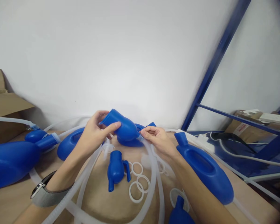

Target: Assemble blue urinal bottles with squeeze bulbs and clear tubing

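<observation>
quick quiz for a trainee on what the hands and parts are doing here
1. True or false: the left hand holds the blue bulb raised above the table.
2. What lies beside the small blue bulb? A) white rings B) scissors C) a cup
3. Where on the blue bulb does the right hand pinch?

Key: 1 true. 2 A. 3 at its narrow end, where the clear tube joins.
</observation>
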